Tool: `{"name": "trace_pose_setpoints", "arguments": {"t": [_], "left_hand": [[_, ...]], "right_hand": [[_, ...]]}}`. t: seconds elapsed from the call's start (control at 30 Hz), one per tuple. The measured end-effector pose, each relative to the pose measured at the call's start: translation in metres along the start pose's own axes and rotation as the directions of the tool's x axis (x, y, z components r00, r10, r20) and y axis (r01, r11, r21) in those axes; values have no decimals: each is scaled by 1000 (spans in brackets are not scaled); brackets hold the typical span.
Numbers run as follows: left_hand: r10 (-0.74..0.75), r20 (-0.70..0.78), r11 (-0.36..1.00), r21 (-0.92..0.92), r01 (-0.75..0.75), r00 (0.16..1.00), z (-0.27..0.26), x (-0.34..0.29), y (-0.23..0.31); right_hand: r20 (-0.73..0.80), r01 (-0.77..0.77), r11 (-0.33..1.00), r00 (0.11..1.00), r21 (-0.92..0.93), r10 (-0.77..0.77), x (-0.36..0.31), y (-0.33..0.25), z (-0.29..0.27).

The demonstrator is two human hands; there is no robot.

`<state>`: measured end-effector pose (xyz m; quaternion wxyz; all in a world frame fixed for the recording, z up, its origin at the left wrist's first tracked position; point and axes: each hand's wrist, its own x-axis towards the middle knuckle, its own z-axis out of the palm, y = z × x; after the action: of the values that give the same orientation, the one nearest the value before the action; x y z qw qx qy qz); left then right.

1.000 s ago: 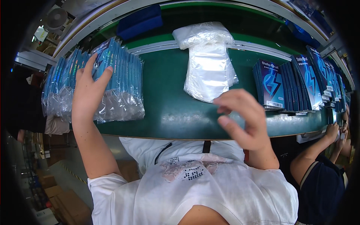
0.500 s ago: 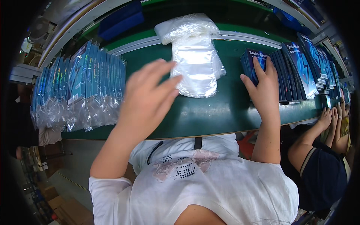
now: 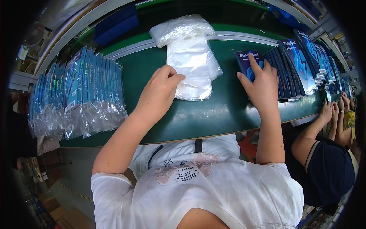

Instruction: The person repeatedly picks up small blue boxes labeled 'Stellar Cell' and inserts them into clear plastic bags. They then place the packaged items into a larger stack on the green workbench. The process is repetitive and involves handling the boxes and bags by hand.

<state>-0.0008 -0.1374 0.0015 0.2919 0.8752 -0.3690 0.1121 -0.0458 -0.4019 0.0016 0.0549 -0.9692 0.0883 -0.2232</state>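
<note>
A stack of clear plastic bags lies flat on the green table in front of me. My left hand is closed in a pinch at the left edge of the stack, on what looks like the edge of a bag. My right hand grips a dark blue flat box at the left end of a row of similar boxes. Its thumb is at the box's left side and a finger lies across the printed front. The other fingers are partly behind the box's right side.
Bagged blue boxes stand in a row at the left. More boxes line the right side. A bunched plastic bundle lies beyond the bag stack, near a metal rail. At the right sits another person, arms at the table.
My left hand has come down from above and pinched its fingers together at the bag stack. My right hand has shifted the end box slightly left, away from the row.
</note>
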Motion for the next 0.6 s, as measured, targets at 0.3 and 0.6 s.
{"name": "trace_pose_setpoints", "arguments": {"t": [0.3,0.6], "left_hand": [[-7,-98,998,-56,2,995,-1,0,-4],[-209,-5,927,-318,197,978,-10,12,-1]], "right_hand": [[306,-308,6,949,951,73,-8,-32,-42],[565,-802,-472,595,367,-572,-33,-56,-9]]}}
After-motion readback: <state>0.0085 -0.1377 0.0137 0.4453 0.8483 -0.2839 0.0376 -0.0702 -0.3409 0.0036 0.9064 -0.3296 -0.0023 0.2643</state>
